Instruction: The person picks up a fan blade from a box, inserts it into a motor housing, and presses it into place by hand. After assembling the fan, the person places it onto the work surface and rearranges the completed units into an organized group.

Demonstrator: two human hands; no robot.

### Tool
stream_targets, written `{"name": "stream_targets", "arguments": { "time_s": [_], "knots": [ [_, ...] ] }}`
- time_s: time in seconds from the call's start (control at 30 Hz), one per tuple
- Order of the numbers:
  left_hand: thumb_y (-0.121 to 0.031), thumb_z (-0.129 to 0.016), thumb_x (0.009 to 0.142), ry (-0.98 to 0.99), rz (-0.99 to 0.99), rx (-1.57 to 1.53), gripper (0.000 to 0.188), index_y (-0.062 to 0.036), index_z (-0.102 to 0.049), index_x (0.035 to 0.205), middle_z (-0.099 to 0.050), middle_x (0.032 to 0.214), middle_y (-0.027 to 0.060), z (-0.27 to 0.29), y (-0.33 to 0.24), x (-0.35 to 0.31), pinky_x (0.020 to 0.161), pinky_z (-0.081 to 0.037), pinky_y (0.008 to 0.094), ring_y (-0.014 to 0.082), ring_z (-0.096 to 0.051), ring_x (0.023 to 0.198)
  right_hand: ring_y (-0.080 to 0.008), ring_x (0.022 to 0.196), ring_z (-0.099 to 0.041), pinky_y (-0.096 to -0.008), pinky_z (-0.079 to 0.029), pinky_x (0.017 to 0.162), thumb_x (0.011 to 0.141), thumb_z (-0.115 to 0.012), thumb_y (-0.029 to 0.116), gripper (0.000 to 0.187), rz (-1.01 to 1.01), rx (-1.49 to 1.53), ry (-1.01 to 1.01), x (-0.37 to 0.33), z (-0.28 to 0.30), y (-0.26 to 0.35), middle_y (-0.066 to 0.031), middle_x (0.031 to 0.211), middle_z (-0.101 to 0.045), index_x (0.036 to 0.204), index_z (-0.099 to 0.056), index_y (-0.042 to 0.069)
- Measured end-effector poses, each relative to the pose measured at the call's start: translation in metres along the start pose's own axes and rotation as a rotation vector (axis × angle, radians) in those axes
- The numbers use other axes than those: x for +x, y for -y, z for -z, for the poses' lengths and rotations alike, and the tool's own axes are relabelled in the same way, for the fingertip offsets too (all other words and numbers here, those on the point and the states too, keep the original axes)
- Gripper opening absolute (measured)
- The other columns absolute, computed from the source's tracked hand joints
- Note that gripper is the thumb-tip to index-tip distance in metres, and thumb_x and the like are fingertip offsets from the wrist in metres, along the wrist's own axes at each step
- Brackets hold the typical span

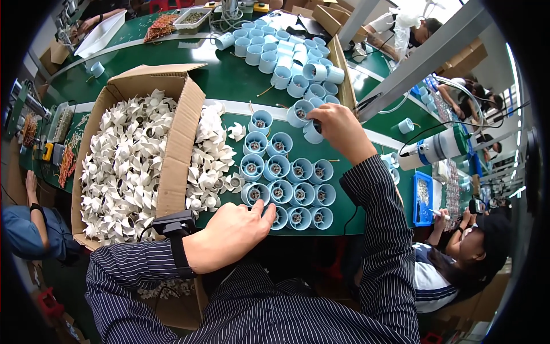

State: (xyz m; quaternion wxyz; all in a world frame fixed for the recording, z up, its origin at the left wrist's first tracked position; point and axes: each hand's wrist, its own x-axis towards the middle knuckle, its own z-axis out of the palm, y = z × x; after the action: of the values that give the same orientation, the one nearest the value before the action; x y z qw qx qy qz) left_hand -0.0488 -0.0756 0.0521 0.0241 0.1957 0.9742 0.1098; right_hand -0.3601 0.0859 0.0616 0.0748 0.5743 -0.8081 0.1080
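Light blue cylindrical housings (pixel 301 167), each with a small motor-like part inside, stand in rows on the green table in front of me. My right hand (pixel 344 131) is closed at the far end of the rows, gripping a blue housing (pixel 313 133) by its rim. Right beside those fingers is another housing (pixel 299 113), tilted; whether it is held too, I cannot tell. My left hand (pixel 232 234) reaches to the near left corner of the rows. Its fingers are stretched out at the rims of the nearest housings (pixel 255 195), and its thumb is hidden.
A cardboard box (pixel 177 155) full of white fan impellers (pixel 126 160) stands to the left, with loose impellers (pixel 209 163) beside it. More blue housings (pixel 281 49) crowd the far side. A metal post (pixel 424 63) rises at right, near a blue tray (pixel 423 198). Other people work around.
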Motion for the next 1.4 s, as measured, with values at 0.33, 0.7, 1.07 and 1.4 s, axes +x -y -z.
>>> {"name": "stream_targets", "arguments": {
  "time_s": [0.33,0.7,1.07,1.4],
  "knots": [
    [-0.009,-0.069,0.087,0.006,-0.002,-0.013,0.062,0.0055,-0.057,0.146,-0.069,0.124,0.0198,0.000,0.001,-0.001,0.061,-0.061,0.0397,0.0251,-0.077,0.075,-0.0371,0.099,-0.073,-0.0449,-0.059,0.093,0.079,-0.064,-0.010,0.022,0.048,0.344,0.286,-0.027,-0.013,-0.013,-0.0176,0.099,-0.077,0.090,-0.080,0.000],
    [-0.008,-0.067,0.090,0.030,-0.001,-0.031,0.054,0.0103,-0.059,0.140,-0.072,0.109,0.0198,0.011,-0.001,0.004,0.064,-0.062,0.0383,0.0279,-0.078,0.078,-0.0404,0.101,-0.074,-0.0469,-0.059,0.091,0.091,-0.049,-0.012,0.034,-0.074,0.438,0.014,-0.042,-0.013,-0.003,-0.0230,0.104,-0.074,0.121,-0.062,-0.002],
    [-0.009,-0.068,0.089,0.038,0.004,-0.014,0.060,0.0053,-0.057,0.146,-0.069,0.121,0.0199,0.006,0.000,0.002,0.059,-0.061,0.0402,0.0261,-0.077,0.075,-0.0440,0.108,-0.070,-0.0520,-0.057,0.096,0.102,-0.057,0.003,0.027,-0.238,0.089,-0.089,0.001,-0.008,-0.022,-0.0229,0.124,-0.068,0.129,-0.063,0.003],
    [-0.011,-0.072,0.086,0.042,-0.003,-0.014,0.066,0.0054,-0.057,0.148,-0.068,0.134,0.0254,0.002,0.001,0.000,0.064,-0.063,0.0399,0.0279,-0.079,0.080,-0.0426,0.109,-0.075,-0.0521,-0.062,0.089,0.094,-0.061,-0.002,0.034,-0.302,-0.115,0.130,0.052,-0.043,-0.060,-0.0281,0.114,-0.075,0.128,-0.055,-0.003]
  ]
}}
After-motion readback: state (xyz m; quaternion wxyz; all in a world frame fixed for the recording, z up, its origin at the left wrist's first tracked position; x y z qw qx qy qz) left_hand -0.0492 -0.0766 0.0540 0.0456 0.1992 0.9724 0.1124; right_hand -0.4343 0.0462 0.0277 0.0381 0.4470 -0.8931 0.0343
